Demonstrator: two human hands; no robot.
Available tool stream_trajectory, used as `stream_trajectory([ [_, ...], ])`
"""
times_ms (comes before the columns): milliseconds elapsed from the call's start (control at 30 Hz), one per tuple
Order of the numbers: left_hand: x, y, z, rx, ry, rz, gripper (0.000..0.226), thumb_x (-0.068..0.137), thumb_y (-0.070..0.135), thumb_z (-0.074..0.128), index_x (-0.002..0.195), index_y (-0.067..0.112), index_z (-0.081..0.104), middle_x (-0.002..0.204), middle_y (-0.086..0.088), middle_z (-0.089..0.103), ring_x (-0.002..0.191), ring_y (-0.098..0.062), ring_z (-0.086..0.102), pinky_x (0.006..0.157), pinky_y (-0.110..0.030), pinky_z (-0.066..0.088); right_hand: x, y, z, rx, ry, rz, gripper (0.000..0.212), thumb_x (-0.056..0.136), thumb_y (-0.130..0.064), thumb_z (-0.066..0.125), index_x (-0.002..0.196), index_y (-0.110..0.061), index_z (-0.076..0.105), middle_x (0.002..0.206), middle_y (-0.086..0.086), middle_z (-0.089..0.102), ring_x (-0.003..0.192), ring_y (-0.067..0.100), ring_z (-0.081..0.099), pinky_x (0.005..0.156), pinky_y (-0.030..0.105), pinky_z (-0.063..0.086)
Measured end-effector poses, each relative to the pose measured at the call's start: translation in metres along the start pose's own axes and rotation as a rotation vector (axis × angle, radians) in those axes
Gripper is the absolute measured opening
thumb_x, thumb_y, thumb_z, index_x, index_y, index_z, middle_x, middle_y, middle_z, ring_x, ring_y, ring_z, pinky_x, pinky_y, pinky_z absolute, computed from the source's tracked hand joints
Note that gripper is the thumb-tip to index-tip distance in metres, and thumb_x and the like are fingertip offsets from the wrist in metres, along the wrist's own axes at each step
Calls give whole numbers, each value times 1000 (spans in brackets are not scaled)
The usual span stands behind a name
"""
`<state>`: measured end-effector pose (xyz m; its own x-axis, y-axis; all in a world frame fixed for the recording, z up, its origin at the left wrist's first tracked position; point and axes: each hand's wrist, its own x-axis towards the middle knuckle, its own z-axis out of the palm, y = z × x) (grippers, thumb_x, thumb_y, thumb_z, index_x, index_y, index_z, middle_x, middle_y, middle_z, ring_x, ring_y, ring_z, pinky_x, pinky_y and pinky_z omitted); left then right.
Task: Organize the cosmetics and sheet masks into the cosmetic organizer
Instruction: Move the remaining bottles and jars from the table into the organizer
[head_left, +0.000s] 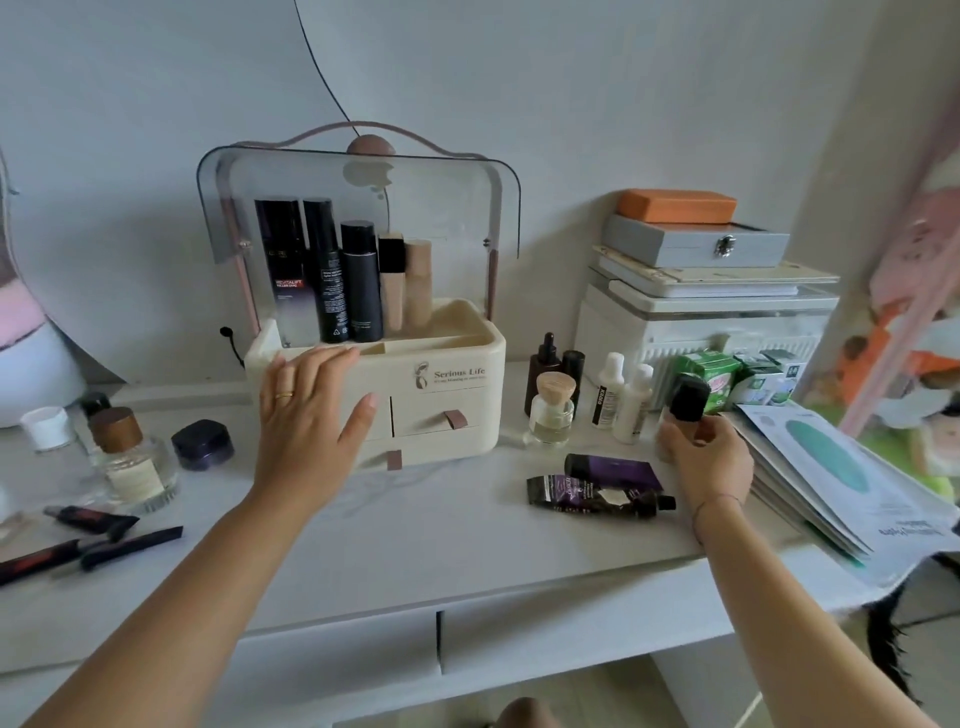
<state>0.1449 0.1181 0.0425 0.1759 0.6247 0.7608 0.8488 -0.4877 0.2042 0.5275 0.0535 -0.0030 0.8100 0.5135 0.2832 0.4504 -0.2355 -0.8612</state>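
Five bottles (361, 280) stand in the cream organizer (441, 374) at far centre, its clear lid (441, 208) raised. Two purple tubes (597, 491) lie on the desk (415, 530), just left of the right hand (711, 457); two white bottles (631, 402) stand beyond them. One stack of sheet masks (831, 483) sits at the right edge. Far left are one perfume bottle (130, 457) and one dark jar (202, 444). The left hand (306, 415) lies flat on the organizer's front, fingers (332, 357) straight and spread. The right hand curls round a black-capped bottle (688, 400) beside the masks.
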Motion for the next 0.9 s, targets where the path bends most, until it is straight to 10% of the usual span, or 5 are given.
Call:
stream_trajectory([
  [233,-1,2,0,-15,-2,-7,49,90,41,37,131,15,44,133,-4,47,128,-23,34,115,-40,10,-47,-37,-23,201,112,-192,22,77,-47,68,86,-28,62,81,-7,66,80,13,64,69,25,40],
  [467,-2,2,-4,-13,-30,-4,50,90,42,36,134,17,42,134,-1,46,129,-22,30,115,-34,3,-95,-165,17,342,-274,-640,39,76,-48,62,106,-23,68,92,-10,72,84,5,67,77,23,55],
  [767,-3,-1,-6,-40,-79,-2,49,94,44,32,137,22,36,138,6,43,134,-13,24,115,-26,-4,-58,-247,113,-118,-473,-435,14,82,-17,56,87,-5,64,82,11,64,76,29,60,65,32,50],
  [900,-2,-1,-5,-50,-65,-1,51,94,48,28,136,21,39,137,6,44,132,-12,27,115,-31,3,-45,-247,124,-115,-593,-354,18,86,-15,61,97,-2,67,96,15,70,88,31,66,82,39,56],
])
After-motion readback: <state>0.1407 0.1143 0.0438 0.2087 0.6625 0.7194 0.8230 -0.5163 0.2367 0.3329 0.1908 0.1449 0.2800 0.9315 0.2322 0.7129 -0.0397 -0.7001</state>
